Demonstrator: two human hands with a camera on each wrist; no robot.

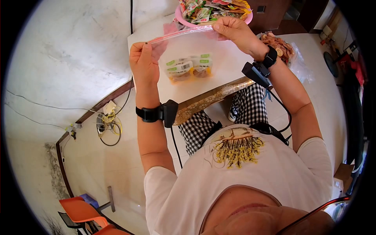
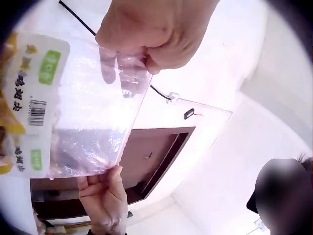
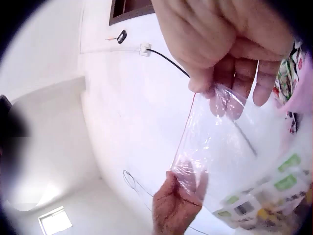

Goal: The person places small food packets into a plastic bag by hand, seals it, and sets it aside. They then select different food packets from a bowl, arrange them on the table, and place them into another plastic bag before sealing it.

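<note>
A clear plastic zip bag (image 1: 184,35) with a pinkish-red line along its top edge hangs stretched between both hands. My left hand (image 1: 145,64) pinches one top corner, thumb over the film. At the opposite corner my right hand (image 1: 235,33) pinches the edge, its other fingers visible through the film in the right wrist view. Low in the bag sit snack packets (image 1: 180,68), white and yellow with green labels and a barcode. The left wrist view shows one packet (image 2: 36,103) close up, its printing turned sideways.
A white table (image 1: 231,64) lies beneath the bag. At its far side stands a pink basin (image 1: 249,18) heaped with colourful packets. Brownish packets (image 1: 284,49) lie in clear plastic to the right. Cables and a coil (image 1: 109,123) are by the left wall; orange chairs (image 1: 80,209) stand lower left.
</note>
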